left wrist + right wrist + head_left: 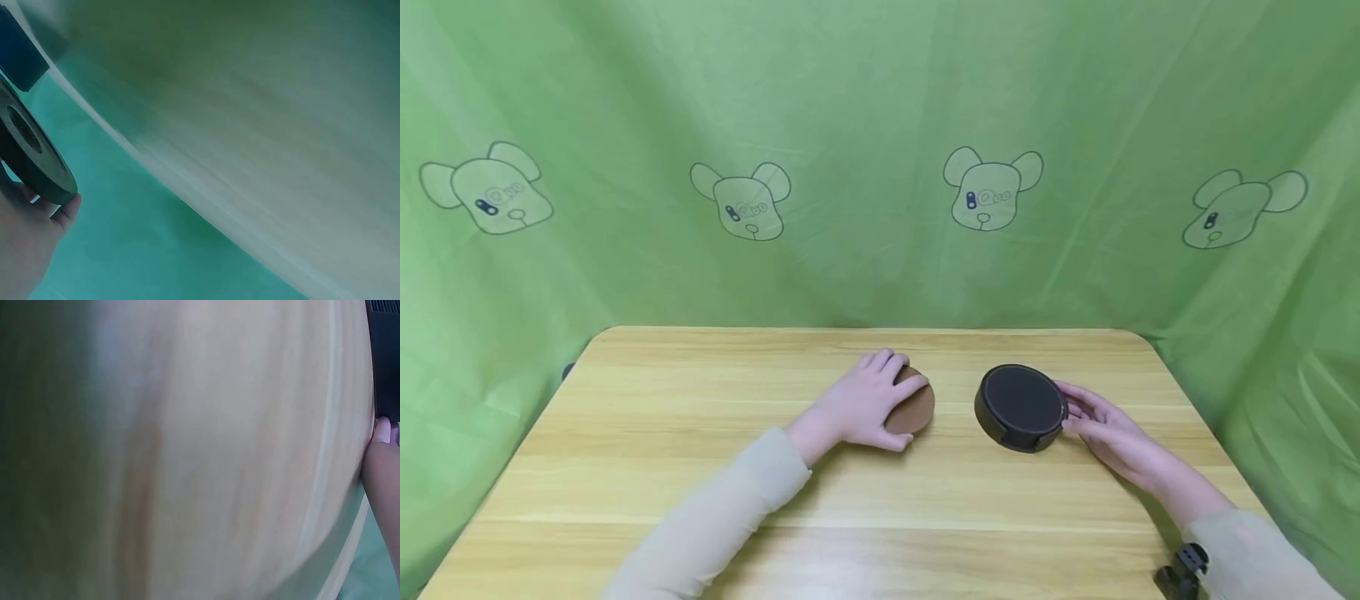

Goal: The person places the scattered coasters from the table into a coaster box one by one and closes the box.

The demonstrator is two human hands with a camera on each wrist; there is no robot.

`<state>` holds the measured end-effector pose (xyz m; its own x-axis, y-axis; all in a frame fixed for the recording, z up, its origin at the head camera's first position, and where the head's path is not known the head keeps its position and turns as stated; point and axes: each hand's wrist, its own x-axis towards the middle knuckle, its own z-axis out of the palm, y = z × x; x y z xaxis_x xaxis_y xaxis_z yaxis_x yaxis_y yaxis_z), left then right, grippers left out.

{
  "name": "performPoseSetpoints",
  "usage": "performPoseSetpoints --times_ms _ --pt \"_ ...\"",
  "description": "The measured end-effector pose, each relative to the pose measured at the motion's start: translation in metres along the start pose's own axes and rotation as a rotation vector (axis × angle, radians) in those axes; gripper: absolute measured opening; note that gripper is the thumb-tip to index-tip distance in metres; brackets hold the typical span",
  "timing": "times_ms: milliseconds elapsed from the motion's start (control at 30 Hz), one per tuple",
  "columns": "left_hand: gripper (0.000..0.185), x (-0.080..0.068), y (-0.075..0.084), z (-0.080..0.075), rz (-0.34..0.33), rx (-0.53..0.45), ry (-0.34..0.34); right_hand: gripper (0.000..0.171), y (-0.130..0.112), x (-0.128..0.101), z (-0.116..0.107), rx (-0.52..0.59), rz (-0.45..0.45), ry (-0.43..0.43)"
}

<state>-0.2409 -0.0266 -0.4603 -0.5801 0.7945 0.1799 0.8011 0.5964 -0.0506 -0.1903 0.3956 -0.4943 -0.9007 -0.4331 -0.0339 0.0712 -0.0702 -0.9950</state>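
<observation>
A brown round disc (917, 410) is by the middle of the wooden table, with my left hand (865, 404) gripping its edge between thumb and fingers. In the left wrist view the disc (53, 172) is tilted, showing a thick rim and a round recess. To its right stands a round black coaster holder (1022, 400) with a dark flat top and a notch in its front wall. My right hand (1108, 433) holds the right side of it, thumb in front and fingers behind. In the right wrist view the thumb (382, 430) touches the holder's lower edge.
The wooden table (700, 383) has rounded far corners. Green curtains (865, 283) with printed bear heads hang behind and on both sides. A small black device (1183, 571) is at the right wrist.
</observation>
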Motion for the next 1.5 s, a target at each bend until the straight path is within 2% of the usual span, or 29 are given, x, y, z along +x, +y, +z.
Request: performPoseSetpoints --times_ms 233,533,867,1200,1500 --pt "0.085 0.018 0.012 -0.003 0.015 0.013 -0.001 0.056 -0.001 0.001 0.0 -0.01 0.014 0.0" --pt "0.084 0.04 0.027 -0.005 0.06 0.034 0.042 0.054 -0.001 0.001 -0.001 -0.01 0.026 0.004" --pt "0.087 0.069 0.042 -0.011 0.07 0.06 0.061 0.055 0.0 0.0 -0.001 -0.019 0.021 0.009" --pt "0.09 0.097 0.062 -0.013 0.066 0.086 0.032 0.054 -0.001 -0.001 -0.002 -0.027 0.025 0.0" --pt "0.088 0.122 0.082 -0.008 0.05 0.117 -0.045 0.053 -0.002 0.001 -0.001 -0.057 0.037 -0.002"
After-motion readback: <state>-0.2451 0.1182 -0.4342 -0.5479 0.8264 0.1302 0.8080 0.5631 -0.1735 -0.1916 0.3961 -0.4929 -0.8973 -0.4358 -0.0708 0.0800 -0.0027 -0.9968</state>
